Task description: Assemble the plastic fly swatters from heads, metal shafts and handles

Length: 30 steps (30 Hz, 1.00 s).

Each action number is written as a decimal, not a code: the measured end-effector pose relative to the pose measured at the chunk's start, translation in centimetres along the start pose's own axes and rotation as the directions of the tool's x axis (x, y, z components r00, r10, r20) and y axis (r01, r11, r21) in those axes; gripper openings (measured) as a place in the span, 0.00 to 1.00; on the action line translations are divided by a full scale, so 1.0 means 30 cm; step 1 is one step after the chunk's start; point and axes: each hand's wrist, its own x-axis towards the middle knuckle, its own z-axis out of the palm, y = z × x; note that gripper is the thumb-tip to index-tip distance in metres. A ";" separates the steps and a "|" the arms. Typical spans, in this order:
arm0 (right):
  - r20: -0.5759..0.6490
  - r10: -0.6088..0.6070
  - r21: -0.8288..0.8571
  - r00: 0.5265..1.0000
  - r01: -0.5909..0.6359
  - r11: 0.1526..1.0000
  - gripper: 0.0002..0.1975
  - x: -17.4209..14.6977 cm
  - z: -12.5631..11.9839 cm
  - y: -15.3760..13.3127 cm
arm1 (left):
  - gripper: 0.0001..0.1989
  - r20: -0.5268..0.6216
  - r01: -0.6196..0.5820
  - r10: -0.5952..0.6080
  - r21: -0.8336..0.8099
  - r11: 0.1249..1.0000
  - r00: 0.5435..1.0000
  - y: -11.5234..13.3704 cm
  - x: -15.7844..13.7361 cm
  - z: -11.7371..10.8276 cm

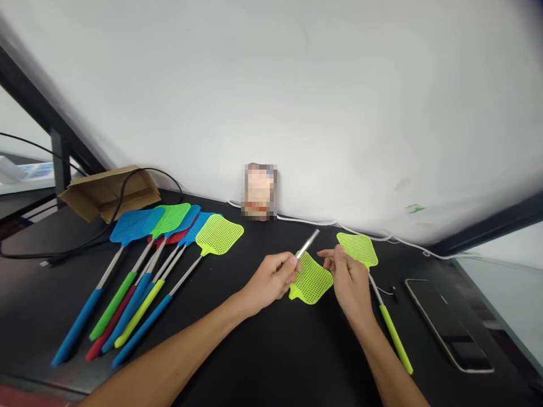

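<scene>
My left hand point(275, 275) is closed around a short silver metal rod point(309, 243), whose bare end points up and to the right. Just beneath and between my hands is a loose yellow-green fly swatter head point(314, 281), its neck toward the lower left. My right hand point(348, 277) hovers at that head's right edge, index finger stretched left and the other fingers partly bent, with nothing visible in it. Behind it lies a yellow-green fly swatter point(360, 249) with a matching handle. On the left, several fly swatters point(136, 225) in blue, green, red and yellow-green lie overlapping.
An open cardboard box point(112, 192) and a black cable point(123, 198) are at the back left. A blurred-out packet point(259, 192) stands against the wall. A white cable point(339, 224) runs along the wall's base. A phone point(449, 322) lies at the right.
</scene>
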 end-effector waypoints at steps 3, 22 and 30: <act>0.066 -0.140 -0.512 0.988 0.154 0.845 0.28 -0.003 -0.021 0.028 | 0.16 -0.133 -0.051 0.037 -0.103 0.993 0.990 0.010 0.008 -0.013; 0.203 0.188 0.367 0.961 -0.253 0.895 0.20 0.036 -0.099 0.045 | 0.18 0.085 0.138 -0.144 0.069 0.988 0.986 0.141 -0.020 -0.076; -0.065 0.219 0.612 0.974 -0.135 0.779 0.18 0.064 -0.128 0.048 | 0.19 0.218 0.129 -0.247 0.445 0.886 0.944 0.171 -0.033 -0.079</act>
